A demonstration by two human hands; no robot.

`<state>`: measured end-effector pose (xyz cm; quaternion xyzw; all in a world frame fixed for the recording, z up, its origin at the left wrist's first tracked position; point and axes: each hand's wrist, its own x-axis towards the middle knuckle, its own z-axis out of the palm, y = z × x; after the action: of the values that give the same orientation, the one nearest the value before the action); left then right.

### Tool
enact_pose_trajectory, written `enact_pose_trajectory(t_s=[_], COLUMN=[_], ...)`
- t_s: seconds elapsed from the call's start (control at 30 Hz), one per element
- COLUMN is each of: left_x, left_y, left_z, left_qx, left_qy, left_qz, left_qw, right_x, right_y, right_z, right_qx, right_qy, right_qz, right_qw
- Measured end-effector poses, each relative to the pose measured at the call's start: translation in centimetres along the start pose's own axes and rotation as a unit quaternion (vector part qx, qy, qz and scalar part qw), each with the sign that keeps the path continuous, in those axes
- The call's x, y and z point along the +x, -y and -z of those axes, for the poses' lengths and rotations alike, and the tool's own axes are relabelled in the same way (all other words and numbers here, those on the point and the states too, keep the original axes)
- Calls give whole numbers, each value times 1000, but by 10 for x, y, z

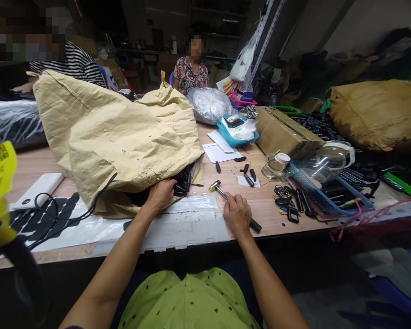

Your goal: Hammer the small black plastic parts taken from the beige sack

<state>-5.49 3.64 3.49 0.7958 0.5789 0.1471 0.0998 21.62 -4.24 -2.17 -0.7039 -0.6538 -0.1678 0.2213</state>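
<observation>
A large tan sack (123, 141) lies on its side, its mouth facing me and showing slim black plastic parts (182, 182). At that mouth is my left hand (161, 194), fingers curled in among the parts; whatever they grip is hidden. My right hand (238, 214) is closed over the shaft of a small hammer (255, 225) lying low over the table. The hammer's head, metal with a yellowish face, points left toward the sack. Just beyond it, several loose black handle-like pieces (249, 180) rest on the wood, one on a paper slip.
Under my forearms is a greyish-white board (195, 224). Rightward are keys (284, 196), a blue basket (329, 187), a clear jug (334, 160) and a cardboard box (284, 130). A white power bank (39, 189) with a black cable lies left. Two people sit across the table.
</observation>
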Motion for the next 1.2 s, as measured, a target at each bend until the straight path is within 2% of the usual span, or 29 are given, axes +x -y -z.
enact_pose_trajectory(t_s=[0.17, 0.27, 0.37, 0.43, 0.6, 0.83, 1.2], left_x=[-34, -52, -63, -67, -77, -81, -82], left_y=[-8, -10, -11, -11, -14, -15, -13], left_z=[9, 3, -11, -20, -33, -40, -46], left_qx=[-43, -91, -129, -146, -150, -137, -151], left_qy=[-46, -2, 53, 53, -7, -23, -56], left_qz=[-17, -43, -44, -39, -54, -58, -77], left_qw=[998, 995, 989, 987, 987, 989, 984], right_x=[0, 0, 0, 0, -1, -3, -4], right_y=[-1, -2, -2, -3, -4, -5, -9], right_z=[2, 3, 4, 3, 2, -3, -6], right_qx=[3, 0, -3, 0, 4, 2, 1], right_qy=[12, 17, 13, 10, 0, -34, -20], right_qz=[-4, -1, 1, 2, 1, 15, 10], right_qw=[1000, 1000, 1000, 1000, 1000, 999, 1000])
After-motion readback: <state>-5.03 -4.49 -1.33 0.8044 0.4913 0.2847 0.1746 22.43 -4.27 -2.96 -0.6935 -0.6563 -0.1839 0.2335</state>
